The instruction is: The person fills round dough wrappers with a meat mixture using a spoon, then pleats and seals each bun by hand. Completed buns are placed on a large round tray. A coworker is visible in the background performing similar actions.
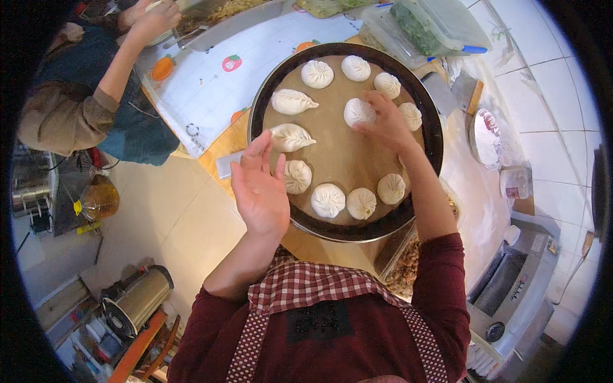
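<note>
A round dark-rimmed steamer tray lined with a tan cloth lies before me. Several pleated dough buns ring its edge, among them a round bun at the near side. Two long leaf-shaped buns, the upper one and the lower one, sit on the left. My right hand has its fingers around a round bun inside the ring. With palm up and fingers apart, my left hand hovers over the tray's left rim and holds nothing. Its fingers partly cover the lower leaf-shaped bun.
A co-worker's arm is at the upper left, near a tray of filling. Plastic containers with greens, a dough scraper, a flour bowl and a metal machine stand right. Meat filling lies near my right sleeve.
</note>
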Tool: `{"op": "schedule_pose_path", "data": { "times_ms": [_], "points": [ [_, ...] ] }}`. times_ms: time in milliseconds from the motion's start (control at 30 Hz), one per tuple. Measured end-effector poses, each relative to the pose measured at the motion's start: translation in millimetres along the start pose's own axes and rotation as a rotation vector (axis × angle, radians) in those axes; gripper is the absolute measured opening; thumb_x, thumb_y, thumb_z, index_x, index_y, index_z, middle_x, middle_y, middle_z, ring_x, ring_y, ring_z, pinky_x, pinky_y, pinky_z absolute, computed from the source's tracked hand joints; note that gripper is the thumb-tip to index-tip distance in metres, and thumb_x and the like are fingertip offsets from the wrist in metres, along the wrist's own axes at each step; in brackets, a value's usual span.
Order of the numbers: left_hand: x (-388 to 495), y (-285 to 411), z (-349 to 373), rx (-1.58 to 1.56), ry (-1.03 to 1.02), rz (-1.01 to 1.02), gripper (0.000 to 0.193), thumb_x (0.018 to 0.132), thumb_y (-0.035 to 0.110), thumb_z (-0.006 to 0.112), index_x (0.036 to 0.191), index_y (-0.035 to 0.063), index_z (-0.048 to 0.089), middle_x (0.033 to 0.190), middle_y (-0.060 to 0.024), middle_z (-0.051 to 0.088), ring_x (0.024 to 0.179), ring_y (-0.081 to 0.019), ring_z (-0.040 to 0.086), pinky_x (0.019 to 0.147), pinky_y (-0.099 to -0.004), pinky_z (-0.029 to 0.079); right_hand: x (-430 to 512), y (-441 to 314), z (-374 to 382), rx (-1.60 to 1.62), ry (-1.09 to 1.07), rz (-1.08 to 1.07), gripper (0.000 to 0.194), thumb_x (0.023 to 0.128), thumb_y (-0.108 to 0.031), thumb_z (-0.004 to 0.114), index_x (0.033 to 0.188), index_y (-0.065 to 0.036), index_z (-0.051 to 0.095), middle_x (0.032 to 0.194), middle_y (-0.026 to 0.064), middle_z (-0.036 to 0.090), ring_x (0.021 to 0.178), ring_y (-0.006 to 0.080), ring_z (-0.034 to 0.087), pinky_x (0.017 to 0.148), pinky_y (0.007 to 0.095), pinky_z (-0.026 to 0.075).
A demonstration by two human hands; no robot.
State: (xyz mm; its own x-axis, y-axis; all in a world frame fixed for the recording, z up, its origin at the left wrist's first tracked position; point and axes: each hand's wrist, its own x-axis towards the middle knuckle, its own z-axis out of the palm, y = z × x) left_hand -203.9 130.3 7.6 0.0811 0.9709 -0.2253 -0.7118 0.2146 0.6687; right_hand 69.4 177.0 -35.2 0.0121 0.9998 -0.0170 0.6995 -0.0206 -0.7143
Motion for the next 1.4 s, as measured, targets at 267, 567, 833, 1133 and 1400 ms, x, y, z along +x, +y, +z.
{"op": "schedule_pose_path", "data": {
  "times_ms": [267,567,833,1133,1400],
  "points": [
    [19.9,-13.5,5.5,-0.023,-0.037,-0.123,0.052,0.092,0.046,0.029,0.123,0.0075,0.046,0.134,-0.0082,0.041,0.126,-0.0200,0.032,0.103,-0.0400,0.025,22.4,-2.7,-4.9,-0.289,-0.185,-0.225,0.068,0.058,-0.016,0.078,0.118,-0.003,0.049,0.114,0.0181,0.052,0.108,0.0347,0.049,0.093,0.0395,0.041],
    [29.7,-6.9,-3.0,-0.014,-0.081,-0.085,0.050,0.093,0.046,0.028,0.121,0.0083,0.044,0.133,-0.0066,0.040,0.123,-0.0188,0.033,0.102,-0.0385,0.025,36.2,-15.4,-0.1,-0.367,0.020,-0.182,0.062,0.063,-0.023,0.075,0.118,-0.005,0.050,0.108,0.0174,0.054,0.101,0.0355,0.052,0.087,0.0397,0.044],
    [26.5,-8.1,-2.6,-0.008,-0.032,-0.089,0.053,0.091,0.047,0.032,0.120,0.0049,0.046,0.132,-0.0104,0.041,0.122,-0.0219,0.036,0.101,-0.0422,0.029,44.1,-11.0,-0.7,-0.321,-0.193,-0.122,0.069,0.059,-0.019,0.077,0.121,-0.006,0.049,0.114,0.0180,0.052,0.106,0.0357,0.050,0.090,0.0391,0.043],
    [16.5,10.4,-6.5,-0.034,-0.090,-0.089,0.052,0.093,0.046,0.029,0.123,0.0067,0.045,0.132,-0.0077,0.041,0.121,-0.0195,0.036,0.101,-0.0409,0.028,3.2,-29.1,-43.2,-0.248,0.038,-0.100,0.069,0.063,-0.021,0.078,0.123,-0.006,0.048,0.117,0.0173,0.052,0.107,0.0332,0.052,0.090,0.0368,0.043],
    [-26.8,20.4,-16.5,0.002,-0.121,-0.088,0.051,0.092,0.045,0.030,0.121,0.0066,0.046,0.130,-0.0078,0.044,0.120,-0.0192,0.038,0.102,-0.0423,0.029,-247.6,-43.7,-127.0,0.141,0.432,0.288,0.041,0.084,-0.014,0.062,0.121,0.000,0.051,0.108,0.0106,0.059,0.099,0.0169,0.055,0.087,0.0297,0.044]
  ]
}}
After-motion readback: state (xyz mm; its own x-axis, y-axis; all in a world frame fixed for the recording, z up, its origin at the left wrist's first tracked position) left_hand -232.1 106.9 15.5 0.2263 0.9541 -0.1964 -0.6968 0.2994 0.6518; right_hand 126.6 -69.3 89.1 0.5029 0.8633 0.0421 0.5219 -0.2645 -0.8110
